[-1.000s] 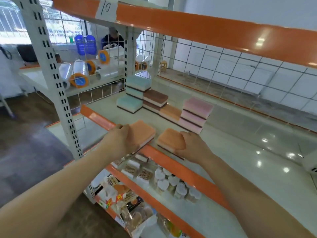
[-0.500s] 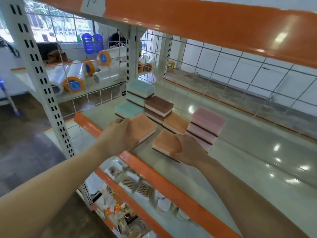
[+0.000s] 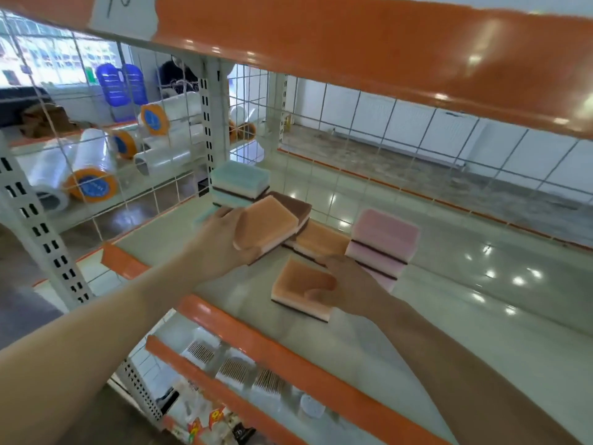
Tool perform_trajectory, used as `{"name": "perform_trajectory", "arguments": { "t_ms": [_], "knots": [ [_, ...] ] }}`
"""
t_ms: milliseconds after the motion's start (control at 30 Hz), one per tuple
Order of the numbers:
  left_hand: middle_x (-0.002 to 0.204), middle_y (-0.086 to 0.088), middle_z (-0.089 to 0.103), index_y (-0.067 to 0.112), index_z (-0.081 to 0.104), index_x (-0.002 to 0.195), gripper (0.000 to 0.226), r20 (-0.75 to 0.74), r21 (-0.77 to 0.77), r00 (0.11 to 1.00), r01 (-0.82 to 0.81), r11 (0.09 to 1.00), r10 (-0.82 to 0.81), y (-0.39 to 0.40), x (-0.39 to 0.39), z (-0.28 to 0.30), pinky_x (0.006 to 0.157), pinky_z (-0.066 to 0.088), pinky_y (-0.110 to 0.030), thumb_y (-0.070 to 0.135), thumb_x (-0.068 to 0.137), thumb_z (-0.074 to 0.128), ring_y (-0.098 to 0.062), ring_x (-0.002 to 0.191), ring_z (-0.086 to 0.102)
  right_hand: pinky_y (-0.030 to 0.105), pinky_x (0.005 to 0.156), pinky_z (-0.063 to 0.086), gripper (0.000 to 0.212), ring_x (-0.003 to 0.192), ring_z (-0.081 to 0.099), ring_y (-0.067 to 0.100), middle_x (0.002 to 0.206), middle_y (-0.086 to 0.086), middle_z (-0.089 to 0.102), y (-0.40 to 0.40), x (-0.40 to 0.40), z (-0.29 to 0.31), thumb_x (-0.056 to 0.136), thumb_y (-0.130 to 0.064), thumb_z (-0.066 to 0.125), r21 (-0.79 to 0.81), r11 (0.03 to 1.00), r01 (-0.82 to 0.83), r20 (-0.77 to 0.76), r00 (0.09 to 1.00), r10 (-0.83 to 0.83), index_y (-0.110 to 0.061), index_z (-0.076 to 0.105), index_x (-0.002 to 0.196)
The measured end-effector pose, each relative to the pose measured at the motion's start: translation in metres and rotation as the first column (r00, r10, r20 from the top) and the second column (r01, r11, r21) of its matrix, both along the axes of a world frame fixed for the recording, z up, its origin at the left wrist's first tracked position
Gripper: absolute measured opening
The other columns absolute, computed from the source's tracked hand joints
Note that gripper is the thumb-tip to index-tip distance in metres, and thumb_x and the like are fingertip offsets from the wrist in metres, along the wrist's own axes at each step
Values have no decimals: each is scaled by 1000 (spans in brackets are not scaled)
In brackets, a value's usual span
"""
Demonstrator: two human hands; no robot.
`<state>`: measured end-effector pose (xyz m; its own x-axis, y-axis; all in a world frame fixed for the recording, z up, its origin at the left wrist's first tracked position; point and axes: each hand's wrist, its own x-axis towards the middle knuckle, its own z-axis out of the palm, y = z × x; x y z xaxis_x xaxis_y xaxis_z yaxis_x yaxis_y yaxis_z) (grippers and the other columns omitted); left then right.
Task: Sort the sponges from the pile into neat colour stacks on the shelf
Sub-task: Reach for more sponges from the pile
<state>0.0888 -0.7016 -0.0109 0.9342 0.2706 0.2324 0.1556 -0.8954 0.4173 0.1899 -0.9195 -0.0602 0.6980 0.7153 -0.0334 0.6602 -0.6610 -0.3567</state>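
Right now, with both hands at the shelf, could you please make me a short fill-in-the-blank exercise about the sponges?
1. Each hand, the left hand and the right hand, holds one ____ sponge.
2. The stack just beyond the right hand is ____ in colour.
3. The teal stack stands in the ____ corner of the shelf.
4. The sponge in the left hand hovers in front of a ____ sponge.

Missing words: orange; pink; back left; brown
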Motion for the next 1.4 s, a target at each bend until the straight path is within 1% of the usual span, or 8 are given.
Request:
{"name": "perform_trajectory", "arguments": {
  "t_ms": [267, 433, 567, 633, 767, 867, 967, 1400],
  "knots": [
    [135, -9, 44, 12, 33, 141, 85, -31, 64, 983, 184, 981, -182, 14, 35, 11, 96, 40, -38, 46, 73, 70, -28, 118, 46, 22, 78, 39, 41, 107, 54, 16, 116, -2, 58, -6, -11, 10, 86, -39, 61, 166, 956, 242, 93, 961, -260, -18, 58, 122],
    [140, -6, 37, 14, 28, 144, 89, -37, 80, 962, 271, 959, -269, 21, 49, 12, 100, 34, -35, 47, 73, 70, -26, 124, 40, 29, 80, 43, 27, 100, 56, 19, 107, 2, 61, -8, -18, 18, 87, -29, 59, 242, 923, 299, 176, 922, -344, -11, 62, 107],
    [139, -8, 37, 9, 27, 145, 90, -10, 96, 933, 358, 929, -359, 26, 57, 14, 101, 33, -35, 41, 74, 73, -26, 124, 40, 30, 77, 42, 27, 101, 55, 26, 107, 8, 61, -8, -23, 26, 82, -15, 65, 316, 903, 292, 339, 854, -395, -7, 63, 108],
    [138, -8, 37, 9, 26, 145, 90, 3, 97, 923, 382, 919, -384, 26, 60, 14, 100, 33, -33, 41, 75, 73, -25, 122, 41, 32, 83, 42, 34, 103, 54, 28, 110, 9, 60, -9, -23, 31, 79, -12, 67, 354, 880, 315, 367, 819, -441, -7, 62, 113],
    [137, -7, 36, 11, 24, 146, 91, -15, 96, 907, 421, 902, -422, 19, 68, 12, 98, 33, -29, 41, 75, 72, -23, 120, 41, 28, 98, 30, 53, 118, 46, 30, 129, 13, 51, -15, -13, 36, 81, -20, 67, 272, 874, 403, 406, 776, -483, -3, 50, 128],
    [137, -5, 36, 13, 24, 145, 91, -10, 88, 898, 440, 894, -440, 16, 76, 8, 95, 32, -28, 43, 74, 72, -22, 119, 41, 26, 108, 21, 69, 135, 31, 24, 146, 9, 36, -19, -4, 33, 86, -33, 62, 162, 872, 462, 355, 797, -489, -7, 33, 142],
    [135, -3, 37, 14, 25, 145, 92, 9, 96, 900, 433, 896, -435, 14, 85, 5, 92, 30, -26, 46, 73, 71, -21, 119, 41, 27, 111, 16, 73, 139, 24, 20, 151, 6, 29, -22, 4, 30, 87, -41, 58, 75, 876, 477, 337, 815, -472, -11, 26, 146],
    [134, 0, 39, 15, 30, 143, 88, -24, 134, 859, 510, 849, -512, -9, 111, 1, 92, 33, -27, 48, 72, 70, -20, 116, 45, 28, 104, 29, 63, 131, 37, 20, 145, 1, 39, -49, 19, 40, 89, -41, 56, 13, 839, 543, 355, 782, -512, -16, 33, 142]
  ]
}}
